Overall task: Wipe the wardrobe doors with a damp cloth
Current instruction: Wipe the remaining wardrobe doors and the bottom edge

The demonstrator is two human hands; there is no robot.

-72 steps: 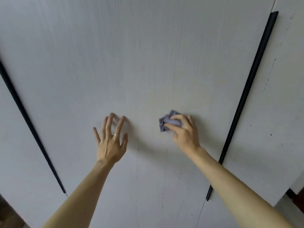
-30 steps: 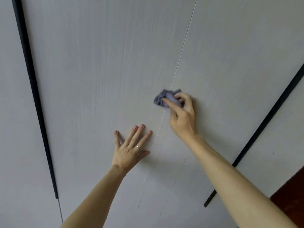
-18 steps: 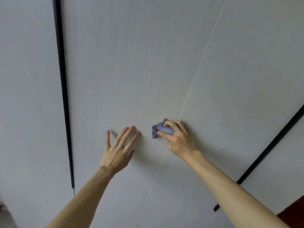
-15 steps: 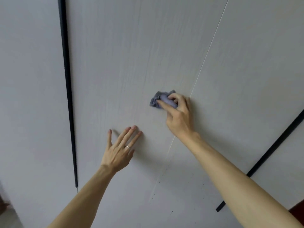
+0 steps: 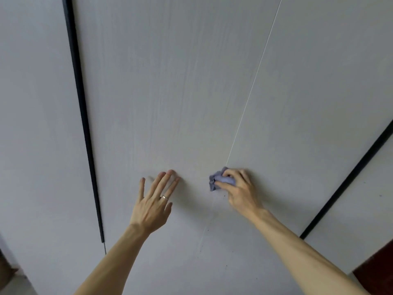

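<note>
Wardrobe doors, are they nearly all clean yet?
Not yet. Higher up, the doors show no marks, so that part looks done. The right hand grips the crumpled cloth against the seam, while the left hand lies flat. Small dark specks lower down are left.

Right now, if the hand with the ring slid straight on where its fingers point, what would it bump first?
Probably nothing: the left hand lies flat on the wardrobe door, fingers pointing up and slightly right, with only bare panel ahead as far as shown. The cloth sits off right.
</note>
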